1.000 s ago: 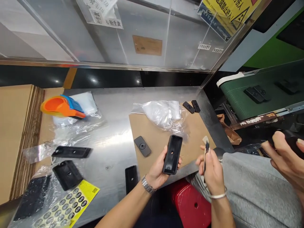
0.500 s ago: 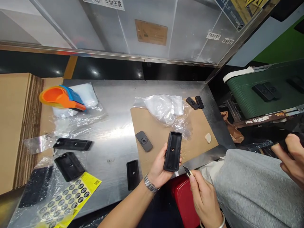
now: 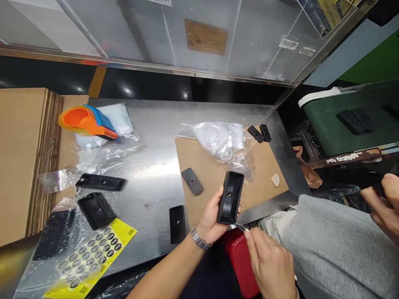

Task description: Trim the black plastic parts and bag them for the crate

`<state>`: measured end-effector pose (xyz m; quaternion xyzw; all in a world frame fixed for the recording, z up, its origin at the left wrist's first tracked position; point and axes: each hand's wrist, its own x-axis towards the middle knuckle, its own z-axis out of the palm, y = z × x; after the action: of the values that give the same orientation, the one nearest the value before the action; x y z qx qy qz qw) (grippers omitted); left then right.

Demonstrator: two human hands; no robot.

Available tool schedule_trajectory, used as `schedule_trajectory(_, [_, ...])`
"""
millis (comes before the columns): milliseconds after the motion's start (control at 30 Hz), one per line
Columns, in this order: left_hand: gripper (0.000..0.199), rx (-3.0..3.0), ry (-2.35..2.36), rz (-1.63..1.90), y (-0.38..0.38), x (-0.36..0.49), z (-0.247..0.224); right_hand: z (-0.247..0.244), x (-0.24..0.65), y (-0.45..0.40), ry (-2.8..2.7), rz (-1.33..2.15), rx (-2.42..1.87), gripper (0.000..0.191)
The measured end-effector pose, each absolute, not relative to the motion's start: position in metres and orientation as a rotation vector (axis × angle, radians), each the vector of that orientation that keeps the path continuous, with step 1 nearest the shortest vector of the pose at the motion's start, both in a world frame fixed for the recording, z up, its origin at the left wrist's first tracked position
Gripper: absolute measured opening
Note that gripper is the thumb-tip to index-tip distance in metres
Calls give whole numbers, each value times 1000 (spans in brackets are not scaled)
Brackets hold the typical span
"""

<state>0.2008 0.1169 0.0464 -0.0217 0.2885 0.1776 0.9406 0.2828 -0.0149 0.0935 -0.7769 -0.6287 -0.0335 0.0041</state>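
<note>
My left hand [image 3: 211, 222] is wrapped round a black plastic shell [image 3: 230, 198], a long hollow part with a round hole in its floor, its open side facing me. Just right of the shell's lower end, my right hand [image 3: 270, 262] is closed on a small craft knife [image 3: 241, 227]. Its thin blade points up and left at the shell's bottom edge; whether it touches cannot be told. On the cardboard sheet [image 3: 262, 193], left of the shell, lies a flat dark grey cover [image 3: 192, 181] with a round ring mark. Another black shell [image 3: 177, 224] lies on the metal table [image 3: 149, 224].
More black shells [image 3: 96, 210] lie at left by a yellow sticker sheet [image 3: 124, 233]. Clear plastic bags [image 3: 215, 141], orange and blue scoops [image 3: 82, 120] and stacked cardboard [image 3: 28, 166] stand about. A co-worker's hand [image 3: 382, 203] is at right, below a green conveyor [image 3: 324, 120].
My right hand has turned and brought the knife left and up to the shell's lower end. My left hand still holds the shell. The whole view has shifted slightly.
</note>
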Motion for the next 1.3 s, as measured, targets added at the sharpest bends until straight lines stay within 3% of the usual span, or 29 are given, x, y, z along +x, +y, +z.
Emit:
schedule_trajectory(700, [34,-89,634,315,115,196,33,93,278,-3,-2132,-288,-2473,29])
schedule_trajectory(1300, [31,-70,656,360,117,199,33,92,280,-1,-2105,-124,-2505,25])
